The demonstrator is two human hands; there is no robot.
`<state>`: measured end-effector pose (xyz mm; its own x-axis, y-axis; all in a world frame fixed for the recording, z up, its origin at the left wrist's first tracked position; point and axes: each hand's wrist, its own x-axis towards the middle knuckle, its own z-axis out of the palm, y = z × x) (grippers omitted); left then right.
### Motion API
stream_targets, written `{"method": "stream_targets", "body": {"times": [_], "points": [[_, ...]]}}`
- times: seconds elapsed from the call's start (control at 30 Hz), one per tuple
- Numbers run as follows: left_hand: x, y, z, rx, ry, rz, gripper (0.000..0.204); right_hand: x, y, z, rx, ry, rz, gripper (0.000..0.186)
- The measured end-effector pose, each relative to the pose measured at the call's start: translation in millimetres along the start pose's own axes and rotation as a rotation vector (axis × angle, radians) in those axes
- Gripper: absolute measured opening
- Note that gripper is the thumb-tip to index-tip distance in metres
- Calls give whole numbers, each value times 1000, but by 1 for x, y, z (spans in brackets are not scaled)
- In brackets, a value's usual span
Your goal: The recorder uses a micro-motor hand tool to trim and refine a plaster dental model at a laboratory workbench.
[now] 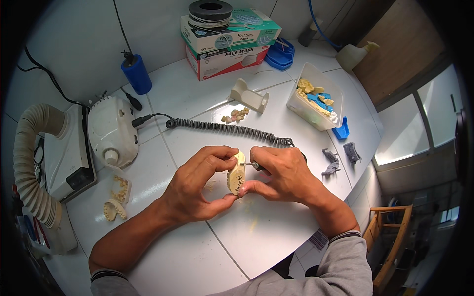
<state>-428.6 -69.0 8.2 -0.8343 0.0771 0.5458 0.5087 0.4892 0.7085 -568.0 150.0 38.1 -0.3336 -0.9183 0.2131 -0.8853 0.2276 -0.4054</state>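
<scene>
Yellow cast (236, 181) points its long axis forward between the left fingers (217, 152).

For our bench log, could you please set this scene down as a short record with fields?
Left hand: grips the yellow cast between thumb and fingers
Right hand: holds the slim metal tool, its tip at the cast's edge
Beyond the hands: coiled black cord, small tooth-like pieces
Left side: white machine, ribbed hose
Right side: translucent tub holding yellow and blue pieces
Back: two stacked boxes, wire spool on top
</scene>
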Motion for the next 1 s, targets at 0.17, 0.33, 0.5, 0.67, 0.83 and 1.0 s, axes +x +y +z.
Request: {"method": "stream_targets", "body": {"times": [0.17,0.33,0.5,0.67,0.83,1.0], "points": [[0,-1,0,10,3,-2,57,0,0,0,-12,0,3,65],[0,0,0,3,4,-10,56,0,1,-1,-26,3,0,66],[0,-1,1,6,7,-4,56,0,-1,0,-33,-8,5,67],[-1,-1,1,7,4,-5,57,0,0,-1,-34,-4,6,67],[-1,-1,0,10,0,-4,59,0,1,-1,-43,0,1,67],[-1,0,0,6,-2,-8,59,0,-1,-1,-41,-22,19,67]]}}
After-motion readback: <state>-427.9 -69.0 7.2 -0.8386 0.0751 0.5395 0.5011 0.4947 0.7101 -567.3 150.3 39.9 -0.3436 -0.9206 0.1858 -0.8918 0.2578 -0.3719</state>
